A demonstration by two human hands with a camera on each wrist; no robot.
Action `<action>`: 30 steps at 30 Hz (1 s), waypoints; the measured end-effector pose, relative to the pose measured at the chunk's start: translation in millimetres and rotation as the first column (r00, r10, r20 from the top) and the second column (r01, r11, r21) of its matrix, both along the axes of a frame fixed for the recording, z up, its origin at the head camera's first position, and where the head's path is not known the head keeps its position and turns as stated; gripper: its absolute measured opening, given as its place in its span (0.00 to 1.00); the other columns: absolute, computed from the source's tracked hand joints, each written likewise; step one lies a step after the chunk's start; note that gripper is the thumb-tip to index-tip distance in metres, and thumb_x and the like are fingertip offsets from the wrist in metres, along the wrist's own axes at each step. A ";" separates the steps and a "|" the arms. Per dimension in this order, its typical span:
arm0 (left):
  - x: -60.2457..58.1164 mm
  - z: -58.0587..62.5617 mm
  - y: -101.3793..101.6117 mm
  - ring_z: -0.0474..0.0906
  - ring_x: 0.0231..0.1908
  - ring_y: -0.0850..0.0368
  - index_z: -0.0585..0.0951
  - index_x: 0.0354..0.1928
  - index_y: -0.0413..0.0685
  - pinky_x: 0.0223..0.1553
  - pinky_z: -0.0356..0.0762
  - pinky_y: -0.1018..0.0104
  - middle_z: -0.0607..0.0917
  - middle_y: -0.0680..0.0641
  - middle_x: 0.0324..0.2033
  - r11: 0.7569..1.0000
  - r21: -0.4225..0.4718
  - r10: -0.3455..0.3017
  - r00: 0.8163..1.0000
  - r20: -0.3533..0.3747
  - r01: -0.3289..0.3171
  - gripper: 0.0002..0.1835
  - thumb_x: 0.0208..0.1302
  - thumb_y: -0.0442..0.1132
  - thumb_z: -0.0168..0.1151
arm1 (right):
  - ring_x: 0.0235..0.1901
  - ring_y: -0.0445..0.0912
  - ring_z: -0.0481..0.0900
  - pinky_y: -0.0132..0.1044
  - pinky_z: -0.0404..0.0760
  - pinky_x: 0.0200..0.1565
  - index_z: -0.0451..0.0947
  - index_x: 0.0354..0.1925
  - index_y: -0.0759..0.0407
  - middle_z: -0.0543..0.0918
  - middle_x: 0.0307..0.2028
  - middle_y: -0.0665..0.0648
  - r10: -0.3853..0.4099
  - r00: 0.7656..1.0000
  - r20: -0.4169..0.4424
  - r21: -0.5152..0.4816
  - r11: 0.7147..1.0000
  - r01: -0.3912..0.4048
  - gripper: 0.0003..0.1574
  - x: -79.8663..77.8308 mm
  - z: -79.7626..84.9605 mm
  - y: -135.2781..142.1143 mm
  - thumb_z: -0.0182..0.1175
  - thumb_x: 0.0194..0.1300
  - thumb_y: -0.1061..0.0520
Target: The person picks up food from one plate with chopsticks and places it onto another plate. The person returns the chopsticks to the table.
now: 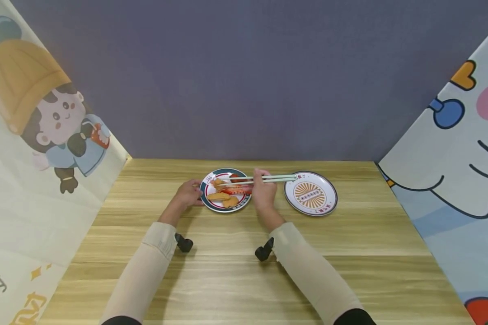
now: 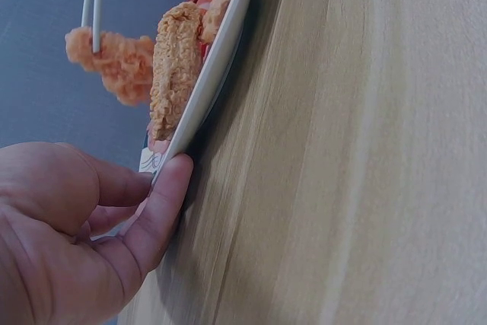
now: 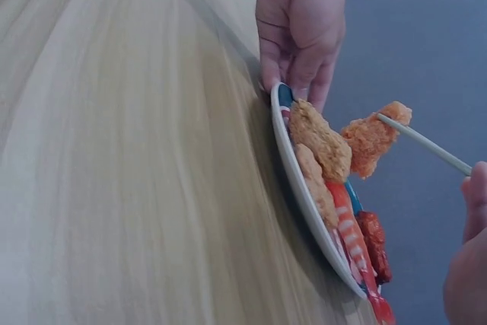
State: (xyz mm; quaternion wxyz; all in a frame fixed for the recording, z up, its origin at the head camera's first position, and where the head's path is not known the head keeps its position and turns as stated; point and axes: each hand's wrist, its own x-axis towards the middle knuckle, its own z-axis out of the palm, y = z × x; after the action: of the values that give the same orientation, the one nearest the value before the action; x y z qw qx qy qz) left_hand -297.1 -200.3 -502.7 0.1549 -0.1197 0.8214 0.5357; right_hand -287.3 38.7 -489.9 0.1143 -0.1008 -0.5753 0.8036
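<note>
My left hand [image 1: 188, 193] grips the left rim of a round plate [image 1: 217, 209] with a dark patterned border, thumb over the edge and fingers at its underside. On the plate lie two golden fried pieces [image 3: 321, 142], a red-and-white shrimp [image 3: 351, 237] and a glossy reddish-brown piece [image 3: 374, 247]. My right hand [image 1: 264, 192] holds a pair of pale green chopsticks [image 1: 282, 178] above the plate's right side. Their tips pinch a craggy orange fried piece [image 2: 114, 66], which hangs above the plate's far left part, near the left hand.
A second white plate [image 1: 331, 203] with a sunburst print stands to the right of the right hand, under the chopsticks' back ends in the head view. The wooden table [image 1: 227, 280] ends at a grey back panel [image 1: 244, 90]. Cartoon-printed panels flank both sides.
</note>
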 end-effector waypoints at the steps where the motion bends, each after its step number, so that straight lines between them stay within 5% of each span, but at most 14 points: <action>1: -0.1 0.0 0.2 0.80 0.29 0.57 0.66 0.73 0.39 0.35 0.91 0.66 0.76 0.35 0.52 1.000 0.001 0.000 1.000 0.000 0.000 0.28 0.71 0.24 0.50 | 0.15 0.46 0.84 0.50 0.90 0.27 0.79 0.42 0.65 0.81 0.21 0.57 0.004 1.000 0.003 0.002 1.000 -0.004 0.14 0.6 -0.2 -1.1 0.59 0.74 0.53; 6: 0.0 0.3 0.8 0.81 0.29 0.57 0.65 0.73 0.39 0.36 0.92 0.64 0.76 0.35 0.51 1.000 0.006 -0.008 1.000 0.000 0.008 0.29 0.71 0.24 0.49 | 0.15 0.44 0.84 0.51 0.90 0.28 0.76 0.45 0.71 0.81 0.20 0.55 0.007 1.000 -0.004 -0.001 1.000 -0.007 0.19 0.0 -4.0 -2.4 0.59 0.74 0.53; 17: 0.2 -0.6 0.2 0.81 0.31 0.56 0.65 0.74 0.39 0.35 0.91 0.66 0.76 0.33 0.53 1.000 0.000 -0.017 1.000 0.000 0.017 0.29 0.72 0.25 0.49 | 0.16 0.44 0.84 0.39 0.90 0.23 0.78 0.42 0.64 0.81 0.26 0.62 0.024 0.999 0.030 0.017 1.000 -0.025 0.16 1.2 -6.3 -0.6 0.59 0.75 0.51; 25: 1.5 0.6 0.0 0.83 0.34 0.55 0.64 0.74 0.41 0.34 0.91 0.67 0.74 0.30 0.62 1.000 -0.010 -0.023 1.000 0.010 0.023 0.28 0.74 0.26 0.46 | 0.16 0.46 0.85 0.52 0.91 0.29 0.78 0.41 0.62 0.81 0.28 0.66 0.022 1.000 0.003 0.031 0.999 -0.022 0.15 3.6 -6.2 3.5 0.58 0.75 0.51; 30: 1.3 1.5 -0.3 0.82 0.33 0.56 0.65 0.74 0.41 0.33 0.91 0.68 0.75 0.31 0.61 0.999 -0.028 -0.022 1.000 0.006 0.022 0.27 0.74 0.27 0.45 | 0.17 0.45 0.85 0.46 0.91 0.26 0.76 0.43 0.68 0.83 0.27 0.63 0.016 1.000 -0.005 0.007 1.000 -0.016 0.19 2.5 -5.2 13.2 0.58 0.75 0.51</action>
State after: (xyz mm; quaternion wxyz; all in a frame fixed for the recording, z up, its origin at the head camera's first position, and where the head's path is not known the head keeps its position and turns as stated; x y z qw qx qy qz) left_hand -295.8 -200.6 -501.3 0.1616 -0.1145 0.8295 0.5223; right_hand -284.8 51.9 -495.2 0.1099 -0.0938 -0.5787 0.8026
